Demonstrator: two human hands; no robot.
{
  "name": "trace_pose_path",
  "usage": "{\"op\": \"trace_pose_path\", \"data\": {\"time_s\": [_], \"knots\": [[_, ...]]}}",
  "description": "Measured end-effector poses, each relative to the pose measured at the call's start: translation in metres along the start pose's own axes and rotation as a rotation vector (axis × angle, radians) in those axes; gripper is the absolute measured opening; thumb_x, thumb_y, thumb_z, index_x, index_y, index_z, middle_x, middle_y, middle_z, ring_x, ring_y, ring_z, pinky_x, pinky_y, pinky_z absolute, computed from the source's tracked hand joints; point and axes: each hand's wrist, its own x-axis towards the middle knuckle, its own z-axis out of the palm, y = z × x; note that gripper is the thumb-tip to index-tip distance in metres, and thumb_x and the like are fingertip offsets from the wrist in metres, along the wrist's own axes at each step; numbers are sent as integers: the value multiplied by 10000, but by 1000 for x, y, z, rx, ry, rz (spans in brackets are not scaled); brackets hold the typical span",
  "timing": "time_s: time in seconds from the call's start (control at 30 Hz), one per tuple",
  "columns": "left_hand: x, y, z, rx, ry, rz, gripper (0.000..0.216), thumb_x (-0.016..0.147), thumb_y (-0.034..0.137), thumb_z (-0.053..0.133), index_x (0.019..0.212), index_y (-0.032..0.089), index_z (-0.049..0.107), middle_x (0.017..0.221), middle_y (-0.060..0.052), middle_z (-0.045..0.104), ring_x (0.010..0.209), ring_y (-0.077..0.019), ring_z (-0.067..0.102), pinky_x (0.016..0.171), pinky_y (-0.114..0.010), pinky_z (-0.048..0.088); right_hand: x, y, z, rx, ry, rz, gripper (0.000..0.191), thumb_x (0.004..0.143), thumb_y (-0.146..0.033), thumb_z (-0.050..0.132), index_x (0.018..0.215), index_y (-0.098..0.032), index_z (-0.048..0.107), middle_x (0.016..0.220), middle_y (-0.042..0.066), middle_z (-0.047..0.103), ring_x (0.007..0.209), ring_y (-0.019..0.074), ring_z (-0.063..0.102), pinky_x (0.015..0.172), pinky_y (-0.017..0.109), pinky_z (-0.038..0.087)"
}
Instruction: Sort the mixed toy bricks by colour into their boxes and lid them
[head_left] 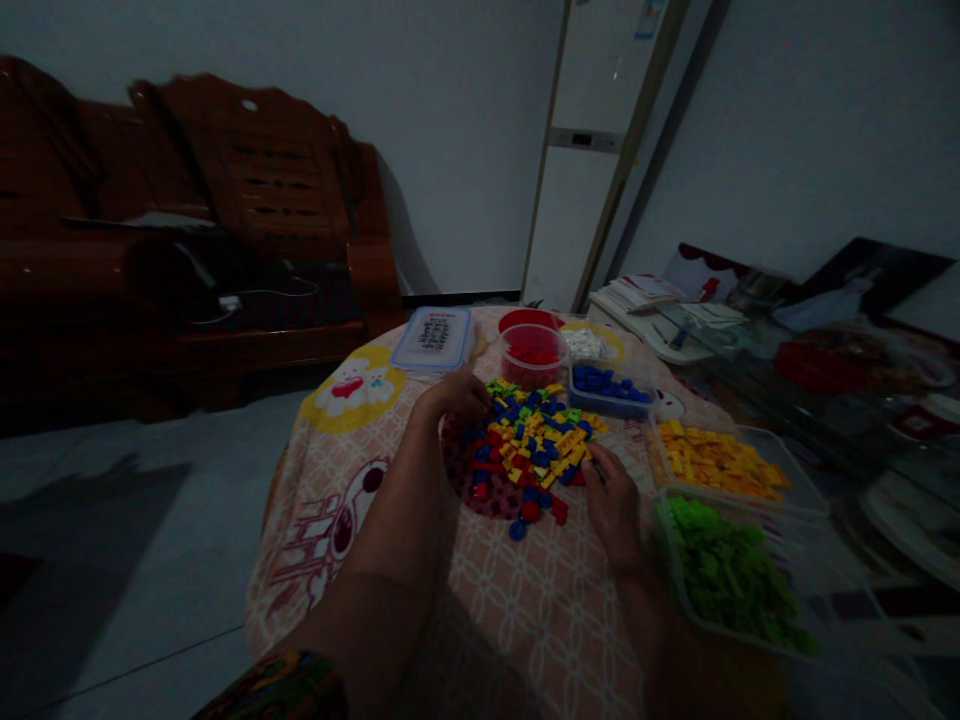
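A loose heap of toy building bricks (536, 440) in yellow, blue, red and green lies on the patterned tablecloth (517, 620), over a dark round print. At the heap's far left edge is my left hand (459, 393), palm down with its fingers curled together; whatever they hold is hidden. My right hand (615, 505) rests at the heap's right side. Its thumb and forefinger are close together beside some yellow bricks, and I cannot make out what is between them. A few red and blue pieces lie apart at the near edge.
Behind the heap stand a round tub of red bricks (534, 365) and a blue-rimmed lidded box (433, 340). To the right are boxes of blue bricks (607, 385), yellow-orange bricks (720, 460) and green bricks (731, 570). White pieces (586, 344) lie at the back.
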Motion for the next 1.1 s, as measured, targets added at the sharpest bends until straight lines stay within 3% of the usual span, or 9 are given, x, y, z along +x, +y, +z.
{"op": "trace_pose_path", "data": {"time_s": [0.2, 0.37, 0.47, 0.57, 0.67, 0.73, 0.8, 0.93, 1.1], "knots": [[19, 16, 21, -426, 277, 177, 160, 571, 181, 749, 717, 130, 711, 576, -3, 663, 538, -126, 601, 589, -236, 498, 1, -1, -1, -11, 4, 1, 425, 895, -414, 496, 1177, -170, 700, 1255, 145, 682, 1174, 277, 614, 1065, 481, 444], [39, 36, 55, -782, 489, 313, 421, 619, 216, 771, 1018, 101, 703, 892, -82, 750, 858, -198, 703, 824, -320, 557, 1, -3, -1, -12, 7, 5, 435, 896, -417, 495, 1176, -156, 701, 1257, 159, 679, 1175, 284, 613, 1067, 480, 441], [41, 40, 58, -779, 545, 335, 517, 656, 193, 731, 1159, 93, 665, 1086, -133, 736, 1008, -222, 696, 891, -331, 550, 1, -4, 0, -21, 9, -2, 436, 900, -418, 491, 1175, -154, 702, 1252, 162, 681, 1174, 286, 615, 1066, 483, 442], [32, 35, 38, -575, 559, 282, 484, 684, 188, 685, 1155, 78, 678, 1068, -129, 742, 955, -208, 708, 857, -304, 556, 1, -2, 0, -17, 16, -3, 447, 893, -428, 490, 1168, -148, 705, 1248, 168, 682, 1171, 288, 618, 1062, 487, 446], [10, 24, 6, -136, 475, 133, 344, 672, 193, 684, 998, 102, 746, 901, -84, 761, 839, -208, 713, 764, -270, 552, 1, -1, 1, -13, 15, 1, 457, 884, -431, 492, 1163, -140, 706, 1243, 172, 684, 1163, 290, 622, 1059, 490, 449], [-5, 17, -12, 213, 318, -8, 232, 616, 179, 725, 841, 140, 768, 747, -44, 744, 778, -207, 706, 725, -247, 534, 1, -1, 1, -12, 9, 2, 450, 885, -421, 493, 1170, -144, 704, 1245, 167, 684, 1165, 286, 621, 1060, 486, 448], [-16, 11, -22, 389, 139, -150, 179, 600, 168, 734, 778, 161, 760, 626, -17, 701, 700, -190, 689, 674, -234, 518, 1, -2, 0, -6, 5, 4, 442, 887, -412, 493, 1174, -150, 702, 1252, 162, 682, 1171, 282, 619, 1063, 483, 447], [-20, 1, -20, 386, -120, -294, 116, 577, 185, 763, 658, 165, 684, 573, 0, 664, 635, -163, 652, 623, -226, 509, 1, -2, 0, 3, 14, 18, 428, 880, -409, 504, 1160, -157, 708, 1250, 161, 684, 1168, 285, 621, 1062, 488, 448], [-14, -6, -13, 394, -210, -300, 223, 520, 194, 810, 652, 166, 632, 616, 7, 673, 654, -165, 652, 614, -225, 521, 1, 1, 0, -9, 0, 0, 452, 892, -421, 493, 1180, -139, 696, 1262, 167, 673, 1178, 286, 612, 1070, 486, 440]]}}
